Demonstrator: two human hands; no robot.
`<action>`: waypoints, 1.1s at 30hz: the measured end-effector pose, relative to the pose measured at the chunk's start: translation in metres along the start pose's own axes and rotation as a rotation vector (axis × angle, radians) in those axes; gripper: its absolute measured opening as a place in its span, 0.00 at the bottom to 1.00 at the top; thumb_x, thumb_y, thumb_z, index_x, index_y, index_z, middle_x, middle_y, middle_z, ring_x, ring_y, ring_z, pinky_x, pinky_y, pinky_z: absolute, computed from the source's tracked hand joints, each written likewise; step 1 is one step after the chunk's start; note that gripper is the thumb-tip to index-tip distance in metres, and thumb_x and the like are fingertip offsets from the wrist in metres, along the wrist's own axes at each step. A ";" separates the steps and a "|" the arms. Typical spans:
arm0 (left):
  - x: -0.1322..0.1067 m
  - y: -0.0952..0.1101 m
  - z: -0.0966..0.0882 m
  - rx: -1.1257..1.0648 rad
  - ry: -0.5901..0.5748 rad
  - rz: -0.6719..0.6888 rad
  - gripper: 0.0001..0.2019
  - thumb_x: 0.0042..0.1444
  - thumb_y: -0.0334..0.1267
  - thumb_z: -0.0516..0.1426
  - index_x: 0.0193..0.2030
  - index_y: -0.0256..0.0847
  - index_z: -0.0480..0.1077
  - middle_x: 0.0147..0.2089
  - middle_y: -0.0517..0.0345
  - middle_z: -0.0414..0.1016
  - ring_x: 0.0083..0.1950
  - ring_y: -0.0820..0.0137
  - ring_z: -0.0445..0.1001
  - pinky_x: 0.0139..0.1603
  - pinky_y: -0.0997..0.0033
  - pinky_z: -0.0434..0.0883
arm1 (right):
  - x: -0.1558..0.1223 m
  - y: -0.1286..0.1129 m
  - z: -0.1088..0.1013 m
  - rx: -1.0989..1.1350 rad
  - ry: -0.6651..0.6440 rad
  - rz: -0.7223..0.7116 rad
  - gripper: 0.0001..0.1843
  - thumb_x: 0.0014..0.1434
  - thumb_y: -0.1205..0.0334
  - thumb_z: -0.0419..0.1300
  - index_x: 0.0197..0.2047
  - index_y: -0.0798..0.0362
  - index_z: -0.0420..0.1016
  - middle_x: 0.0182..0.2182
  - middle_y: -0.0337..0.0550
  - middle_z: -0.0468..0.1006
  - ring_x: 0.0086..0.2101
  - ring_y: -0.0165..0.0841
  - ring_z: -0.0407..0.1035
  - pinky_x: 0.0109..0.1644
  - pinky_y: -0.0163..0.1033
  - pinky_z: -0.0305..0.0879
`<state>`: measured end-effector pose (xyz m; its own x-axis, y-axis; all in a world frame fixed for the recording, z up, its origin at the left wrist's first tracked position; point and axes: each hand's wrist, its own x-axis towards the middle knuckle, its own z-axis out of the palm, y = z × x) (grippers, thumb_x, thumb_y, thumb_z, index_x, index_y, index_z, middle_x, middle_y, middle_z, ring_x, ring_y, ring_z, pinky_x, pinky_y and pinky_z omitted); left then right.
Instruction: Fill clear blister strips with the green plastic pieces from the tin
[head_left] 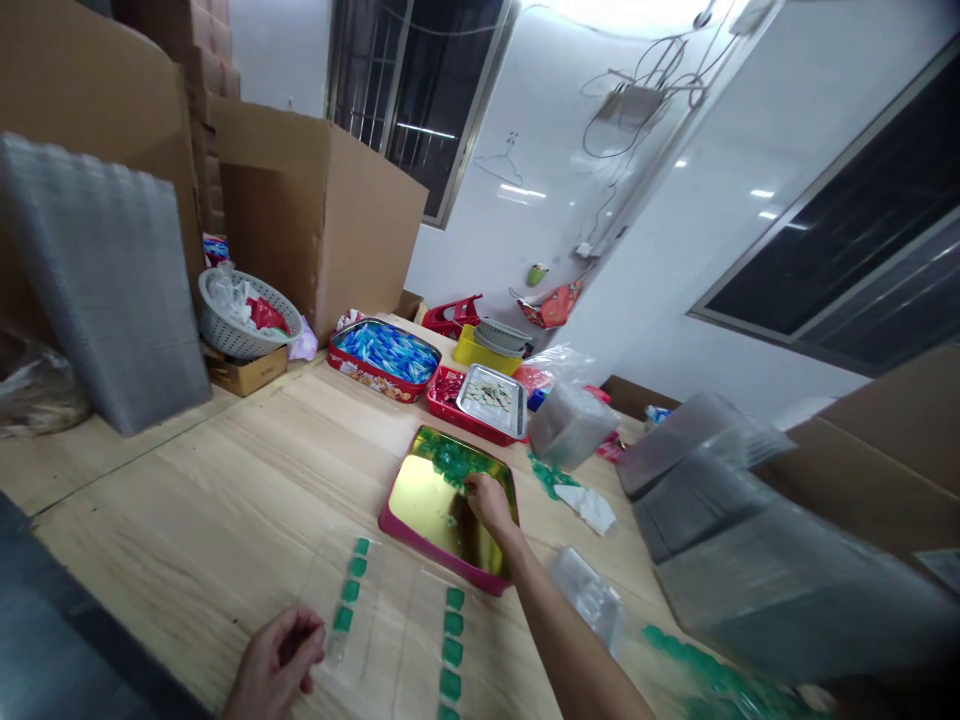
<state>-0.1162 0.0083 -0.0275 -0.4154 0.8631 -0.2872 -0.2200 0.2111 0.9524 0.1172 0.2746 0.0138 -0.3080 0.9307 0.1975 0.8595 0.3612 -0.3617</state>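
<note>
Green pieces (454, 462) in the gold-lined tray (416, 500) look light, slick: pinch edges; right hand (489, 503) on them, grip unclear; left hand (274, 665) half-curled, empty.

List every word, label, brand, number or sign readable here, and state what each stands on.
None can be read. The red tin tray shows only a printed pattern on its rim. The blue and white packets in it are too blurred to read. Any print on the small cardboard carton under the white plastic basket is too small to read.
</note>
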 end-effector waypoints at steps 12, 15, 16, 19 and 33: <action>-0.006 0.044 0.035 0.046 -0.089 0.113 0.08 0.42 0.34 0.60 0.32 0.36 0.74 0.32 0.54 0.76 0.35 0.68 0.72 0.36 0.72 0.68 | -0.135 -0.115 0.013 1.268 -0.396 0.081 0.13 0.42 0.58 0.69 0.31 0.54 0.75 0.25 0.39 0.76 0.25 0.29 0.68 0.31 0.34 0.64; -0.010 0.044 0.033 0.022 -0.144 0.077 0.06 0.41 0.32 0.60 0.29 0.36 0.73 0.29 0.55 0.76 0.33 0.69 0.72 0.35 0.73 0.67 | -0.152 -0.135 0.019 1.372 -0.469 0.136 0.14 0.39 0.59 0.71 0.27 0.54 0.73 0.22 0.36 0.73 0.24 0.27 0.65 0.29 0.32 0.62; -0.012 0.045 0.031 0.011 -0.163 0.049 0.05 0.40 0.32 0.60 0.27 0.35 0.73 0.27 0.56 0.75 0.31 0.70 0.71 0.34 0.73 0.66 | -0.154 -0.138 0.020 1.388 -0.491 0.146 0.14 0.38 0.60 0.71 0.27 0.54 0.72 0.21 0.35 0.71 0.23 0.26 0.64 0.28 0.32 0.60; -0.016 0.049 0.023 -0.040 -0.220 -0.036 0.04 0.36 0.30 0.61 0.23 0.36 0.70 0.23 0.61 0.70 0.27 0.74 0.67 0.30 0.76 0.63 | -0.159 -0.145 0.022 1.424 -0.548 0.150 0.14 0.39 0.60 0.70 0.25 0.54 0.69 0.23 0.34 0.70 0.24 0.25 0.62 0.28 0.31 0.58; -0.015 0.042 0.015 -0.160 -0.315 -0.146 0.08 0.35 0.30 0.63 0.26 0.35 0.71 0.25 0.61 0.69 0.27 0.76 0.64 0.30 0.77 0.60 | -0.169 -0.151 0.028 1.603 -0.576 0.203 0.18 0.37 0.63 0.71 0.27 0.53 0.64 0.22 0.31 0.67 0.22 0.23 0.59 0.26 0.29 0.55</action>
<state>-0.1057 0.0112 0.0189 -0.0838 0.9332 -0.3493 -0.4025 0.2890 0.8686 0.0283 0.0647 0.0097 -0.6583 0.7352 -0.1613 -0.2252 -0.3968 -0.8898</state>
